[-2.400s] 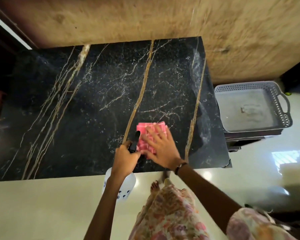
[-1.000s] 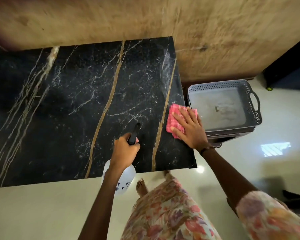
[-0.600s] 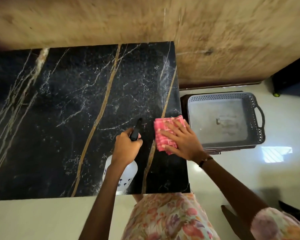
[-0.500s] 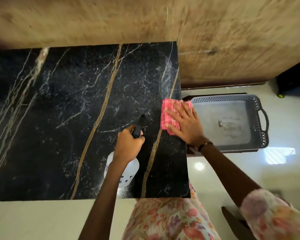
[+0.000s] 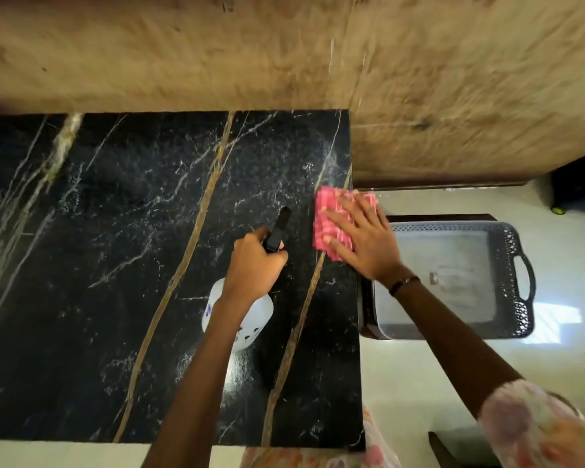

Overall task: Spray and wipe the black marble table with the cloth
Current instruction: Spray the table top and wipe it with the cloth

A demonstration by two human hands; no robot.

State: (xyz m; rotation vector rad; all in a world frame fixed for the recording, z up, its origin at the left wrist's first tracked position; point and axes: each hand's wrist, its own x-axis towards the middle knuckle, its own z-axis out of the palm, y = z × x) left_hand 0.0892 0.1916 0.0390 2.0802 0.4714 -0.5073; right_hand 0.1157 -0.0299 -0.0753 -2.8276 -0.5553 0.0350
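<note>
The black marble table [image 5: 115, 265] with gold and white veins fills the left and middle of the head view. My right hand [image 5: 362, 241] lies flat on a folded pink cloth [image 5: 325, 217] at the table's right edge, part of the cloth overhanging it. My left hand [image 5: 255, 265] grips the black trigger head of a white spray bottle [image 5: 254, 319] held above the table, nozzle pointing away from me. My wrist hides most of the bottle.
A grey plastic basket [image 5: 514, 282] with a handle sits on a dark low stand just right of the table. A wooden wall [image 5: 284, 55] runs along the table's far edge. Pale glossy floor [image 5: 402, 383] lies to the right and near me.
My right hand has slid the pink cloth back and forth near the table's right edge and now further away from me. The left hand keeps holding the spray bottle. The camera has shifted forward.
</note>
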